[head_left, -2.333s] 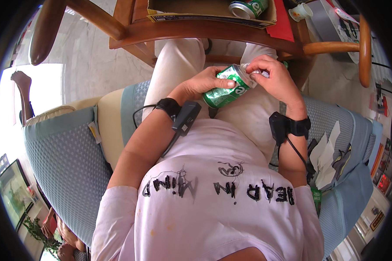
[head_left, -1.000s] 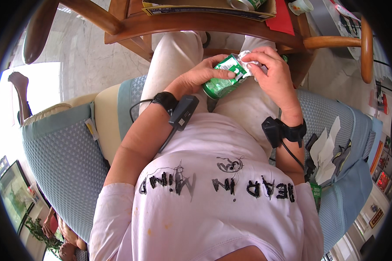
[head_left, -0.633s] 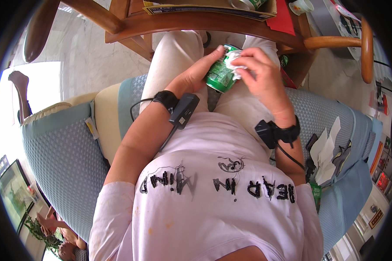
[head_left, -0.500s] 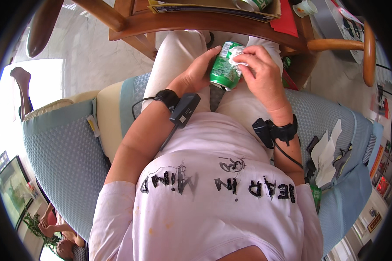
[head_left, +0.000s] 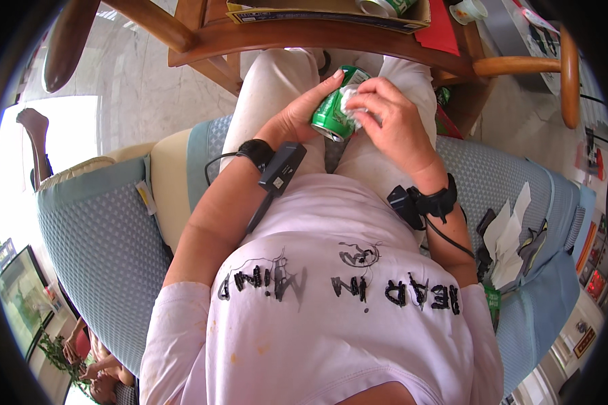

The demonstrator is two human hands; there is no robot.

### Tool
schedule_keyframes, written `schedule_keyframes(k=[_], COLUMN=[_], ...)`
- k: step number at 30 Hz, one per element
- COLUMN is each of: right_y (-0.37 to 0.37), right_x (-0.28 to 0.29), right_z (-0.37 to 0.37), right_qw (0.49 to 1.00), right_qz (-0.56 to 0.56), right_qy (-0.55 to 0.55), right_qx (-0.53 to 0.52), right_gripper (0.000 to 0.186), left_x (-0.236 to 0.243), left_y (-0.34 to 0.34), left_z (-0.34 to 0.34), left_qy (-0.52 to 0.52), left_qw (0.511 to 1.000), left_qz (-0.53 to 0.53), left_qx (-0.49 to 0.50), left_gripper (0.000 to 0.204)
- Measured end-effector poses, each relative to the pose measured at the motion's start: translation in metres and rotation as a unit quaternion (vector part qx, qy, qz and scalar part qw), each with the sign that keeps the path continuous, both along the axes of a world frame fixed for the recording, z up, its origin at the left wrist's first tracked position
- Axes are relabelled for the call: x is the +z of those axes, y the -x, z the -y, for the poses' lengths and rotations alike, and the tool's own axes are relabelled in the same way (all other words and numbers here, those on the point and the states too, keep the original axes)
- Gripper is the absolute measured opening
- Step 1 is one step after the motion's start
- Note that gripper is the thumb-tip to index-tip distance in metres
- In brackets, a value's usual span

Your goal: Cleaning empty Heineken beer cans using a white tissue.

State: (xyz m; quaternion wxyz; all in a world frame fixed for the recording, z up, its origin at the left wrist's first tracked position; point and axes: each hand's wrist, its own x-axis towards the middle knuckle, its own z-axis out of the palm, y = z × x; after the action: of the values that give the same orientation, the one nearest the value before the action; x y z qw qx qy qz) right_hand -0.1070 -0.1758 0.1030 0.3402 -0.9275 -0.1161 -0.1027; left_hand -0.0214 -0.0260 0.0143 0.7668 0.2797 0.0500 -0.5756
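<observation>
A green drinks can (head_left: 330, 116) is tilted above my lap, its bare metal end turned toward me. My left hand (head_left: 302, 110) grips it from the left side, thumb along the can and the other fingers hidden behind it. Pinched in the fingertips of my right hand (head_left: 393, 121) is a crumpled white tissue (head_left: 350, 101), pressed against the can's right side. Both wrists carry black straps with small dark boxes and cables.
Beyond my knees stands a wooden table (head_left: 317, 42) bearing a cardboard box (head_left: 331, 18) with a can inside, a red sheet (head_left: 438, 34) and a white cup (head_left: 469, 11). Papers (head_left: 507, 243) lie on the blue sofa (head_left: 547, 202) at my right. Another person (head_left: 105, 368) sits at the lower left.
The can has shifted slightly left and turned in my left hand. My right hand has moved left and a little down with the tissue, still against the can.
</observation>
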Motion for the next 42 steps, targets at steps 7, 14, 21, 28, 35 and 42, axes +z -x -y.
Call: schedule_keyframes(k=[7,14,21,28,35,42], right_y=[0.003,-0.013,-0.005,-0.017,-0.010,-0.023], right_x=[-0.001,-0.007,-0.001,-0.013,-0.007,-0.016], right_z=[0.007,0.004,0.003,0.008,-0.001,0.015], right_qw=[0.998,0.999,0.998,0.999,0.998,0.999], right_qz=[-0.050,-0.008,-0.035,-0.025,-0.038,-0.039], right_qy=[-0.026,-0.035,-0.026,0.029,0.017,0.019], right_qx=[0.010,0.012,0.045,-0.003,0.056,-0.029], right_gripper=[0.015,0.015,0.014,0.012,0.011,0.012], left_x=[0.002,-0.001,-0.018,-0.007,-0.008,-0.011], left_y=[-0.001,0.000,0.001,0.003,-0.002,0.001], left_z=[0.007,0.006,0.014,0.019,0.014,0.022], left_qy=[-0.033,-0.035,-0.073,-0.132,-0.114,-0.125], left_qw=[0.999,0.999,0.993,0.989,0.991,0.986], left_qz=[0.003,-0.002,0.069,0.053,0.056,0.090], left_qx=[0.035,0.013,0.068,0.039,-0.035,0.065], left_gripper=[0.045,0.036,0.035,0.042,0.045,0.038])
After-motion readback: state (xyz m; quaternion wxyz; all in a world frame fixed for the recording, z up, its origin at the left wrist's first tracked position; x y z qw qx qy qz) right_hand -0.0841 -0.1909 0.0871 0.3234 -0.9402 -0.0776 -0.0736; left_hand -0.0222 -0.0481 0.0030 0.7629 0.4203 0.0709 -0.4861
